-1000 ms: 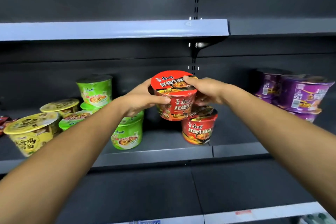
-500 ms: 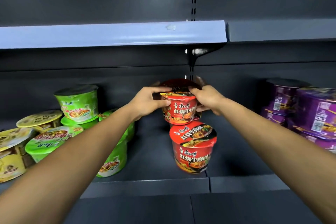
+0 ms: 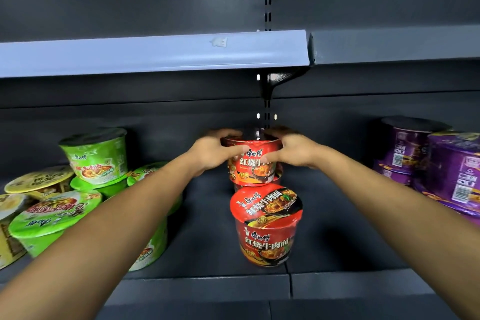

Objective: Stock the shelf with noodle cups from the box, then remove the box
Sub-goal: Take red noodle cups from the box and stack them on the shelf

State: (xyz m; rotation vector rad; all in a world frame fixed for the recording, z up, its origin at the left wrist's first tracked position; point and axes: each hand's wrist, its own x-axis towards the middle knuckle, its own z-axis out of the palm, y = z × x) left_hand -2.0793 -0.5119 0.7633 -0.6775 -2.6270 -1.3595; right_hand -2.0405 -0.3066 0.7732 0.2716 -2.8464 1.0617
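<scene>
A red noodle cup (image 3: 253, 163) sits at the back of the dark shelf (image 3: 207, 286), on top of another red cup whose rim just shows beneath it. My left hand (image 3: 215, 152) grips its left side and my right hand (image 3: 288, 150) grips its right side, fingers curled over the lid. A third red noodle cup (image 3: 266, 228) stands in front, near the shelf's edge. The box is out of view.
Green noodle cups (image 3: 97, 156) and yellow noodle cups (image 3: 39, 182) crowd the left of the shelf, some stacked or tilted. Purple noodle cups (image 3: 454, 171) are stacked at the right. An upper shelf edge (image 3: 155, 54) overhangs the space.
Both hands carried the red cup deeper into the shelf and lowered it onto the rear red cup. The camera moved closer to the shelf.
</scene>
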